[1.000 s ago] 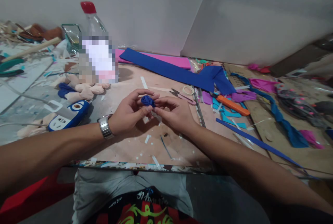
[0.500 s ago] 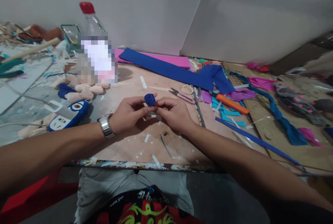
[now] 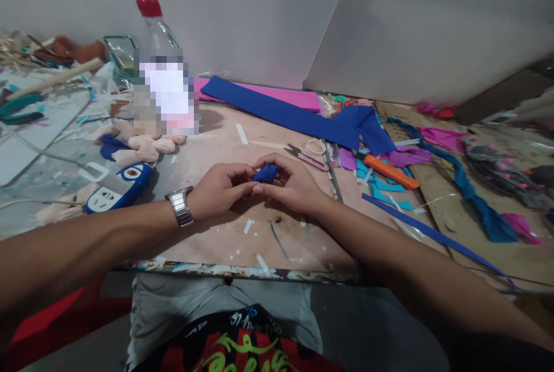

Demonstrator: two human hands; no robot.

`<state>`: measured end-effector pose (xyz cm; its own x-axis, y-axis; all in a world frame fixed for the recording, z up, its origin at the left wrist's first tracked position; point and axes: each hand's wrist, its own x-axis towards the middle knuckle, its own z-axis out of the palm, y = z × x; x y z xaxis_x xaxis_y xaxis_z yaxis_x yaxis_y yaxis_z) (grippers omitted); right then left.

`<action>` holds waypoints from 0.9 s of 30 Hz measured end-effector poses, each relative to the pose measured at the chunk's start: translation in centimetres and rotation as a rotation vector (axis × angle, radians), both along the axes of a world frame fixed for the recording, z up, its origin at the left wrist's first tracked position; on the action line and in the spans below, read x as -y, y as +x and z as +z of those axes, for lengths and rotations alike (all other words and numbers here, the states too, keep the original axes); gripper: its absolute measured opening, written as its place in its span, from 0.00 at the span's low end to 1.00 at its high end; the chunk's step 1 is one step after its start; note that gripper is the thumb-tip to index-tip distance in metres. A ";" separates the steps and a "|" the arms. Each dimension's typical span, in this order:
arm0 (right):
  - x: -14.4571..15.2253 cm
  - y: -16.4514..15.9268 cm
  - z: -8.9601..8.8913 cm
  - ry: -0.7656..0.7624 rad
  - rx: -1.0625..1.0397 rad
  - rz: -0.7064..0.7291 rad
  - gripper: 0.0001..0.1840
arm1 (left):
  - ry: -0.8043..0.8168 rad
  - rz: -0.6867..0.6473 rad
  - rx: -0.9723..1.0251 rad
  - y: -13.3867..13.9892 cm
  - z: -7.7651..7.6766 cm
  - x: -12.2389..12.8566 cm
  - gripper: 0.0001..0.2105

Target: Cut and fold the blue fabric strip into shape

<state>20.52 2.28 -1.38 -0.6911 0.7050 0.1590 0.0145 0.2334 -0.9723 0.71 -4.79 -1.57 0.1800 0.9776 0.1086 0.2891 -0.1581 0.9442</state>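
A small dark-blue rolled bud point(image 3: 265, 173) lies tilted between both hands, low over the table point(image 3: 225, 233). The left hand point(image 3: 219, 190) and the right hand point(image 3: 294, 184) pinch it with their fingertips. Snips point(image 3: 306, 157) lie just beyond; the table edge runs close below the wrists, with bare board between, littered with white scraps.

bottle label point(image 3: 167, 95): pixelated, unreadable
blue roll point(image 3: 265, 173): mostly hidden between the fingers of both hands
worktop point(image 3: 225, 147): right end cut off by the frame
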 end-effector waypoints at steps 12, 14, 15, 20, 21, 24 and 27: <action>-0.1 -0.1 0.0 0.099 -0.032 -0.190 0.17 | 0.029 0.162 0.273 0.1 0.2 -0.1 0.12; 0.0 -0.1 0.1 0.102 -0.025 -0.205 0.16 | 0.045 0.173 0.269 0.2 0.3 -0.2 0.12; 0.1 -0.1 0.1 0.096 -0.028 -0.206 0.16 | 0.049 0.177 0.274 0.3 0.3 -0.3 0.12; 0.4 -0.3 0.0 0.084 -0.036 -0.171 0.15 | -0.012 0.186 0.363 0.4 0.4 -0.4 0.13; 0.5 -0.4 0.0 0.106 -0.034 -0.179 0.14 | -0.036 0.190 0.374 0.4 0.5 -0.4 0.13; 0.5 -0.4 0.1 0.149 -0.025 -0.202 0.14 | -0.095 0.209 0.378 0.3 0.7 -0.3 0.13; 0.6 -0.5 0.3 0.166 -0.006 -0.227 0.14 | -0.139 0.205 0.376 0.2 0.9 -0.3 0.12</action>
<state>20.05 1.72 -1.09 -0.5175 0.8056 0.2884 0.0791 0.3807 -0.9213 0.92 -4.51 -0.69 -0.0456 0.9989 -0.0054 -0.0661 0.0024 0.9978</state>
